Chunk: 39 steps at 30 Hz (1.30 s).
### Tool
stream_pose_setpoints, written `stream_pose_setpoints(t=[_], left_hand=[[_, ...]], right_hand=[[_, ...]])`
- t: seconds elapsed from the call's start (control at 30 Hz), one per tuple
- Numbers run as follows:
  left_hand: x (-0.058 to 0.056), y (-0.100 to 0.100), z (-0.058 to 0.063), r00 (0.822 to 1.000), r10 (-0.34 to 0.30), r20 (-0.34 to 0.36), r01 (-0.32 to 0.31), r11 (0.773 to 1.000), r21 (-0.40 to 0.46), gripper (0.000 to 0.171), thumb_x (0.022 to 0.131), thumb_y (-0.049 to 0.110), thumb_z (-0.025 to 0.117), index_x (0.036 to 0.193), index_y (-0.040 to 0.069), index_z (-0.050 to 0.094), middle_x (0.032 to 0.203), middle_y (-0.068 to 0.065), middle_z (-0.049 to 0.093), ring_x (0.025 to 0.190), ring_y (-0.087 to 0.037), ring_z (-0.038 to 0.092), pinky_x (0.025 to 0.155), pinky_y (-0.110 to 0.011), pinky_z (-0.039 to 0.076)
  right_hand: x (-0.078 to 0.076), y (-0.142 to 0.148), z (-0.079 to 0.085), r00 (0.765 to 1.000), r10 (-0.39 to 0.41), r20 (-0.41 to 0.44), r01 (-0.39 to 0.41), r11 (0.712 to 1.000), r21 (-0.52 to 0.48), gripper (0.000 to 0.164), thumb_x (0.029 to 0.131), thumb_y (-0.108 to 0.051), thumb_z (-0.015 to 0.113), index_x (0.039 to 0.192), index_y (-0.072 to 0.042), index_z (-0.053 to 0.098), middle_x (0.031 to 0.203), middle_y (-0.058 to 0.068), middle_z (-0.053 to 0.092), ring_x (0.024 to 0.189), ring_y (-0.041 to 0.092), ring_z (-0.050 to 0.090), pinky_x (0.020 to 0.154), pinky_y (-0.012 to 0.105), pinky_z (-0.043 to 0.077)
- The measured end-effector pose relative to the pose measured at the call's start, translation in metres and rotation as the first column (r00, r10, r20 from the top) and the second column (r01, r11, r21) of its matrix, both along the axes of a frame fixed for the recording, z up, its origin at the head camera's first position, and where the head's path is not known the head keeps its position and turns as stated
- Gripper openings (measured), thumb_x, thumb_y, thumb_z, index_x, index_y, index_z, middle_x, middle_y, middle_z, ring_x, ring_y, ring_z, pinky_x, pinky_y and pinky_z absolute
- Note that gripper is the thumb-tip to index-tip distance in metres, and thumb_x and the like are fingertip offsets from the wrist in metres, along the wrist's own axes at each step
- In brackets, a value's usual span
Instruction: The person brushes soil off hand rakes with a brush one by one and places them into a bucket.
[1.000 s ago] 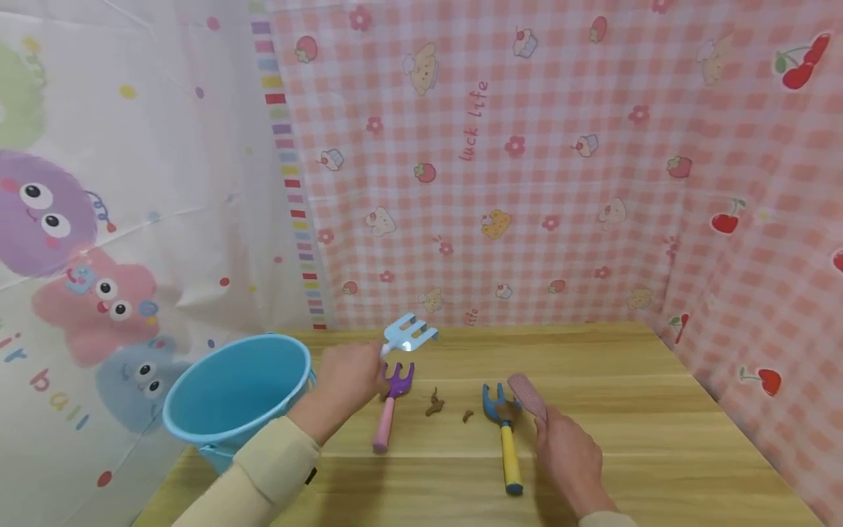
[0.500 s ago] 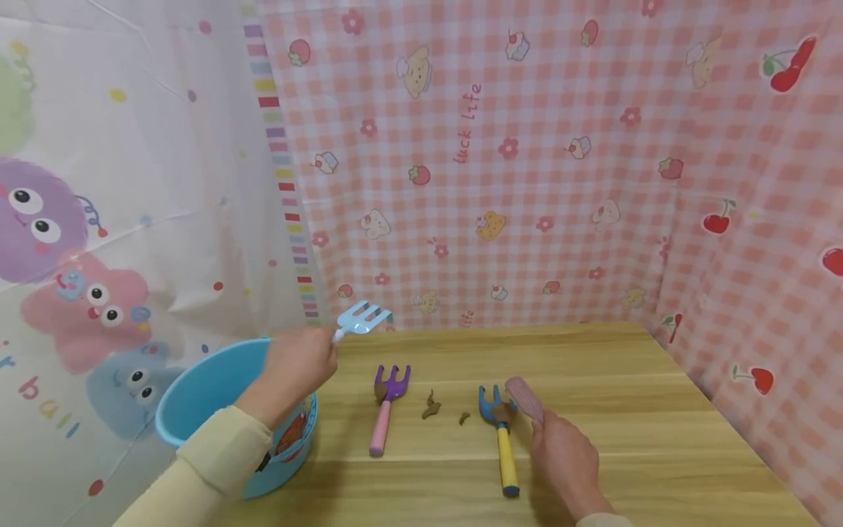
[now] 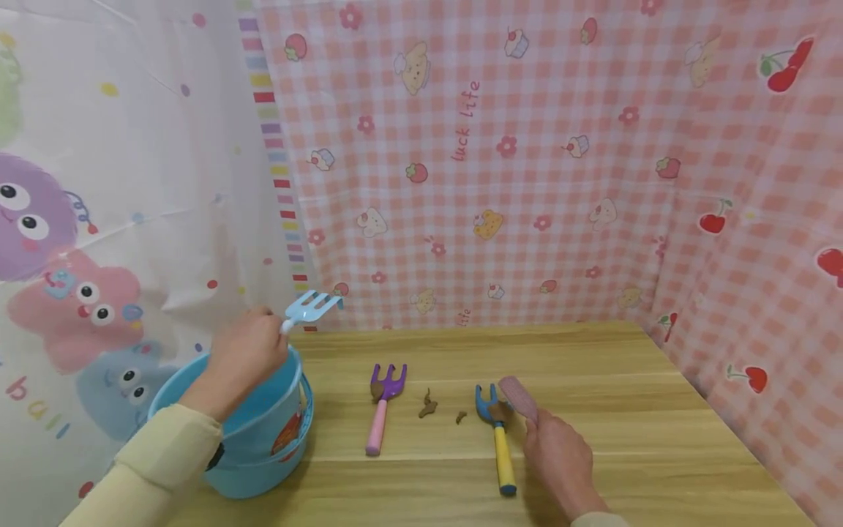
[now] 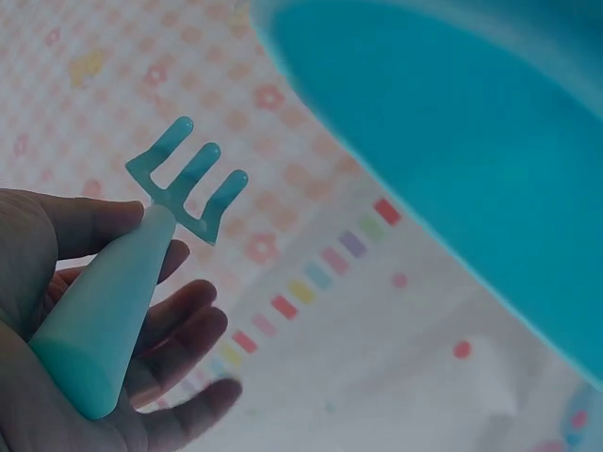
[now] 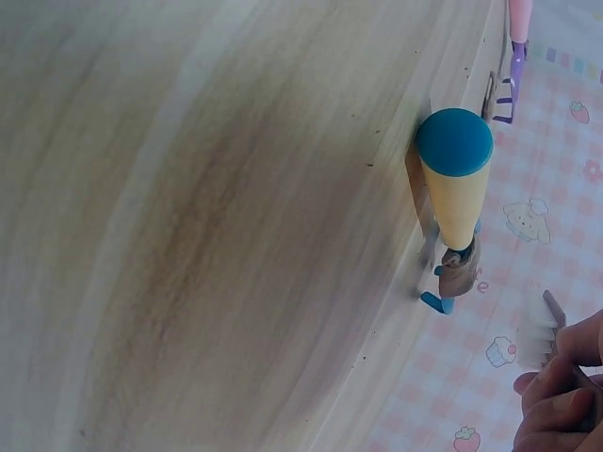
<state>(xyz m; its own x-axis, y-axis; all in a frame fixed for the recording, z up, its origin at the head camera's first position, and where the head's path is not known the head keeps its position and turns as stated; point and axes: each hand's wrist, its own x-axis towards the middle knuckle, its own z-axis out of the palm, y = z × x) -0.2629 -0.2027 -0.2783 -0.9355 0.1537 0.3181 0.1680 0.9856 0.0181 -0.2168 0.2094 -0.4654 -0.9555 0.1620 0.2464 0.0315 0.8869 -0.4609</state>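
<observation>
Up in the air, the light-blue hand fork (image 3: pixel 304 312) sits in the left hand's (image 3: pixel 245 353) grip, by the blue bucket's (image 3: pixel 246 468) rim! Across the desk (image 3: pixel 593 366), the right hand (image 3: pixel 561 455) grips a pink brush (image 3: pixel 518 397) near the yellow-handled fork (image 3: pixel 503 457); brown clumps (image 3: pixel 428 409) and a purple fork (image 3: pixel 377 426) lie between.

A pink-and-white checked fabric sheet (image 3: pixel 573 183) is hanging behind a yellowish wood-grain tabletop (image 3: pixel 632 439); a white cartoon-printed sheet (image 3: pixel 184 146) is draping at left.
</observation>
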Motion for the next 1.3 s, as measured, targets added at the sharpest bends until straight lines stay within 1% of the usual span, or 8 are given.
stream_pose_setpoints(t=[0.13, 0.3, 0.43, 0.57, 0.77, 0.93, 1.13, 1.3], left_hand=[[0.003, -0.02, 0.0, 0.998, 0.031, -0.046, -0.032, 0.999, -0.034, 0.017, 0.091, 0.013, 0.061, 0.088, -0.003, 0.067, 0.086, -0.019, 0.057, 0.083, -0.04, 0.053, 0.079, -0.061, 0.042], [0.008, -0.049, -0.007, 0.99, 0.036, -0.14, -0.035, 0.999, 0.007, 0.017, 0.088, 0.013, 0.06, 0.08, -0.001, 0.065, 0.089, -0.025, 0.057, 0.094, -0.051, 0.05, 0.091, -0.076, 0.025], [0.012, -0.07, -0.012, 0.989, 0.055, -0.139, -0.049, 0.998, 0.048, 0.017, 0.088, 0.012, 0.059, 0.078, -0.001, 0.064, 0.094, -0.03, 0.056, 0.104, -0.057, 0.043, 0.097, -0.082, 0.007], [0.016, -0.085, -0.015, 0.99, 0.113, -0.086, -0.108, 0.992, 0.059, 0.019, 0.09, 0.014, 0.06, 0.081, -0.002, 0.066, 0.1, -0.034, 0.055, 0.112, -0.059, 0.035, 0.099, -0.082, -0.001], [0.018, -0.1, -0.019, 0.987, 0.163, 0.008, -0.164, 0.986, 0.042, 0.022, 0.088, 0.015, 0.06, 0.086, -0.007, 0.065, 0.1, -0.035, 0.055, 0.11, -0.059, 0.034, 0.093, -0.085, 0.006], [0.019, -0.104, -0.02, 0.983, 0.179, 0.038, -0.18, 0.984, 0.021, 0.024, 0.087, 0.015, 0.06, 0.088, -0.009, 0.063, 0.099, -0.035, 0.054, 0.108, -0.057, 0.035, 0.091, -0.085, 0.009], [0.027, -0.106, -0.012, 0.986, 0.163, 0.029, -0.164, 0.986, 0.029, 0.025, 0.088, 0.016, 0.059, 0.085, -0.008, 0.065, 0.095, -0.033, 0.055, 0.104, -0.056, 0.038, 0.087, -0.086, 0.015], [0.036, -0.112, -0.005, 0.993, 0.108, 0.039, -0.109, 0.994, 0.017, 0.026, 0.088, 0.018, 0.059, 0.088, -0.007, 0.067, 0.091, -0.027, 0.058, 0.101, -0.055, 0.04, 0.083, -0.086, 0.016]], right_hand=[[0.0, -0.001, -0.001, 1.0, -0.003, -0.005, 0.003, 1.0, 0.002, 0.03, 0.097, -0.018, 0.059, 0.114, 0.007, 0.063, 0.077, 0.011, 0.063, 0.062, 0.024, 0.058, 0.052, 0.043, 0.049], [0.001, 0.0, -0.001, 1.0, -0.002, -0.01, 0.002, 1.0, 0.003, 0.029, 0.097, -0.018, 0.059, 0.112, 0.006, 0.063, 0.074, 0.009, 0.061, 0.06, 0.022, 0.055, 0.051, 0.042, 0.047], [0.001, 0.0, 0.0, 1.0, -0.002, -0.012, 0.002, 1.0, 0.001, 0.026, 0.097, -0.018, 0.059, 0.109, 0.005, 0.064, 0.073, 0.008, 0.06, 0.059, 0.022, 0.055, 0.05, 0.041, 0.046], [0.0, 0.0, 0.001, 1.0, -0.008, -0.024, 0.008, 1.0, 0.01, 0.025, 0.096, -0.018, 0.06, 0.107, 0.004, 0.065, 0.074, 0.01, 0.062, 0.061, 0.024, 0.058, 0.051, 0.043, 0.047], [-0.001, 0.0, 0.001, 0.999, -0.013, -0.046, 0.014, 1.0, 0.023, 0.022, 0.096, -0.018, 0.06, 0.101, 0.003, 0.064, 0.072, 0.01, 0.06, 0.059, 0.025, 0.058, 0.05, 0.044, 0.046], [-0.001, 0.0, -0.001, 0.999, -0.02, -0.04, 0.021, 1.0, 0.021, 0.022, 0.096, -0.017, 0.06, 0.1, 0.003, 0.064, 0.071, 0.009, 0.059, 0.058, 0.025, 0.056, 0.049, 0.044, 0.045], [0.0, 0.001, -0.003, 0.999, -0.031, -0.038, 0.031, 0.999, 0.016, 0.022, 0.096, -0.019, 0.06, 0.1, 0.003, 0.065, 0.07, 0.009, 0.058, 0.058, 0.025, 0.056, 0.05, 0.044, 0.046], [-0.001, 0.004, -0.003, 0.999, -0.03, -0.044, 0.031, 0.999, 0.019, 0.024, 0.096, -0.019, 0.06, 0.103, 0.004, 0.065, 0.071, 0.009, 0.059, 0.059, 0.025, 0.057, 0.051, 0.044, 0.047]])
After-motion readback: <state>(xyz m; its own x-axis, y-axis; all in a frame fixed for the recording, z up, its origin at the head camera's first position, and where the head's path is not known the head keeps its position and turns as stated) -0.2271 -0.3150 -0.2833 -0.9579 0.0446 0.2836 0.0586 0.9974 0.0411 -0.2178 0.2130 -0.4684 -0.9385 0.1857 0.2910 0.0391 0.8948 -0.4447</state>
